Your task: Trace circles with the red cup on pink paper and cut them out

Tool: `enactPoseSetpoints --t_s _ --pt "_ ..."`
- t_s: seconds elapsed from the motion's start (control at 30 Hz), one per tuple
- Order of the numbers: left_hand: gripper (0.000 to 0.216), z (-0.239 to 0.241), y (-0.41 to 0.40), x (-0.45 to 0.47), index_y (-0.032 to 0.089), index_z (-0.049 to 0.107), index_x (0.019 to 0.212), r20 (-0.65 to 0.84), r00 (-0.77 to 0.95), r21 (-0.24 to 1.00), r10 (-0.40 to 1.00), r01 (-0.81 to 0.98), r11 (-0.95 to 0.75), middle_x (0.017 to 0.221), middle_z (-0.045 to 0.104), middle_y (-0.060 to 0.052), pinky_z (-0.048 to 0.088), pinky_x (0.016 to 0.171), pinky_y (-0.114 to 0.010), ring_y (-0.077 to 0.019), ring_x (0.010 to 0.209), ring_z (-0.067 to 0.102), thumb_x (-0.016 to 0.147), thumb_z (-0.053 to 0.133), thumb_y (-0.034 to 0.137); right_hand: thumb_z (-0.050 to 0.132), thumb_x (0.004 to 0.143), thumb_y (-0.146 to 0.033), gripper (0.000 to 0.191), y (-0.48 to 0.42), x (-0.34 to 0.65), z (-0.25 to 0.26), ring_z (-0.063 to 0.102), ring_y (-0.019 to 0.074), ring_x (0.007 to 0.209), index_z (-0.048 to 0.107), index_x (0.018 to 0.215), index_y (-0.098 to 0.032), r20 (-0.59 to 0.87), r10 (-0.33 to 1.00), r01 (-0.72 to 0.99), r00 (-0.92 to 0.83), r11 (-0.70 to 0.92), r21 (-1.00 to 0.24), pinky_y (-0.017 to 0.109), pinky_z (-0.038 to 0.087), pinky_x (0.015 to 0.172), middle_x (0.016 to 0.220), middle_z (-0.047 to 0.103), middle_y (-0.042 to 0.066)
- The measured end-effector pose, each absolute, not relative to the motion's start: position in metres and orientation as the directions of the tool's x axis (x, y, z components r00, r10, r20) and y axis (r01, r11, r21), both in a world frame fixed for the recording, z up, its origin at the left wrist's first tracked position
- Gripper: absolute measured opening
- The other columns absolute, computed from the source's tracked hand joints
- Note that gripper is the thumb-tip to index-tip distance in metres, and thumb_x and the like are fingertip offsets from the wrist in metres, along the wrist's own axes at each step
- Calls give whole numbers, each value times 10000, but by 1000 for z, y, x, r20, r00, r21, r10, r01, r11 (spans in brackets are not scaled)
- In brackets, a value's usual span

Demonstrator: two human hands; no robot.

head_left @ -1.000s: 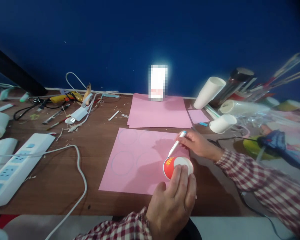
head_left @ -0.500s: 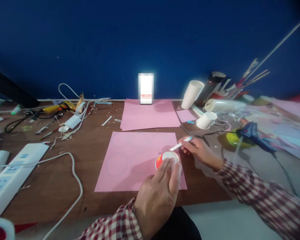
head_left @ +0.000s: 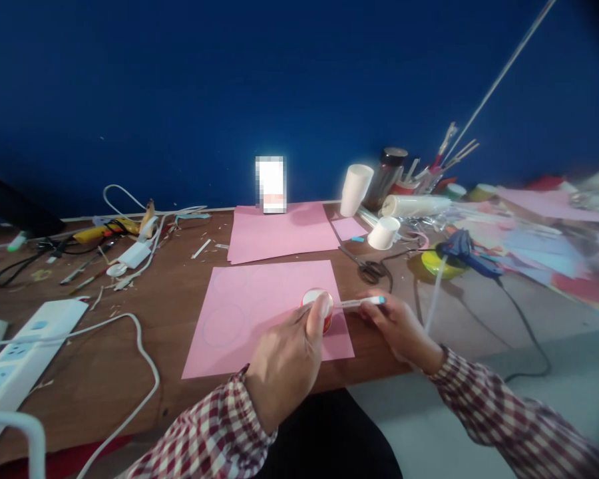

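Observation:
A pink sheet of paper with several faint drawn circles lies in front of me. On its right part stands a small red-and-white paper cup, its pale round end facing up. My left hand grips the cup from the near left, thumb on top and fingers partly hidden. From the right, my right hand pinches a white marker pen with a blue end. The pen points left, and its tip is close to the cup's side; whether it touches the paper I cannot tell.
Behind lie stacked pink sheets with a blurred bright phone. White paper cups, scissors and a glue gun sit to the right. A power strip and loose cables are on the left.
The pen has turned from slanting to nearly level and come lower along the cup's right side. My left hand has rolled, its thumb now over the cup. The view has shifted right.

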State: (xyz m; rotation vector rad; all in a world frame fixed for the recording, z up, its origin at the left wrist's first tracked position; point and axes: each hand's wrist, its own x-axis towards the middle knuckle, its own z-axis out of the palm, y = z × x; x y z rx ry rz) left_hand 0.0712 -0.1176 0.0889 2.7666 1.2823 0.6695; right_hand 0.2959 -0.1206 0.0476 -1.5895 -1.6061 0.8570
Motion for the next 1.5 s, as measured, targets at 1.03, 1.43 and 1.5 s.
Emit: enactPoseSetpoints --t_s 1.03,1.43,1.5 --pt "324 110 -115 71 158 320 1222 130 614 144 778 765 -628 841 661 -55 473 576 -281 -173 675 625 903 336 212 479 904 -232 180 -178 270 22 620 212 865 558 1057 -182 470 869 763 -156 408 -501 334 491 759 934 648 82" --pt "433 123 -100 68 159 365 1265 67 672 -16 738 740 -672 675 659 -39 401 496 -303 -228 569 621 833 382 178 467 920 -246 184 -195 250 31 593 218 811 568 1041 -152 464 863 833 -201 400 -383 345 486 722 868 630 89" --pt "490 125 -98 67 143 332 1308 78 690 -17 719 722 -691 698 669 -43 401 507 -311 -234 589 626 821 377 167 469 922 -252 183 -198 248 30 591 218 810 575 1031 -149 464 862 842 -203 396 -367 347 487 724 860 628 90"
